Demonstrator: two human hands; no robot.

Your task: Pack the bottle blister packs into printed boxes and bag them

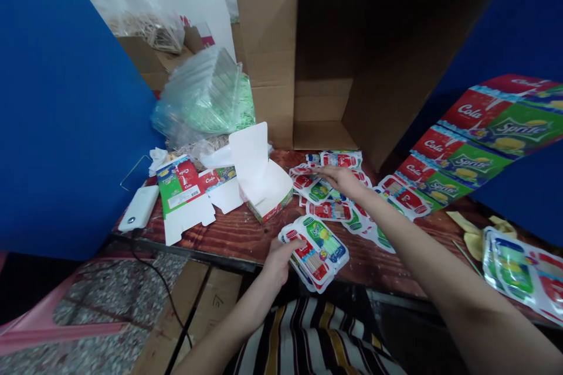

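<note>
My left hand (281, 255) grips a stack of small blister packs (323, 249) printed red, green and blue, held at the near edge of the wooden table (237, 234). My right hand (341, 179) reaches forward with fingers stretched flat over a loose pile of the same packs (334, 210) lying on the table. An open white carton (264, 179) with printed sides stands just left of that pile. Flat, unfolded cartons (185, 196) lie further left.
A large open cardboard box (352, 58) stands at the back. Bags of clear and green sticks (206, 96) sit at back left. Blue panels (57, 99) wall both sides. A white power bank (138, 208) with cable lies left. Printed Cola and Sprite sheets (475, 146) lean right; more packs (523, 275) lie at the right edge.
</note>
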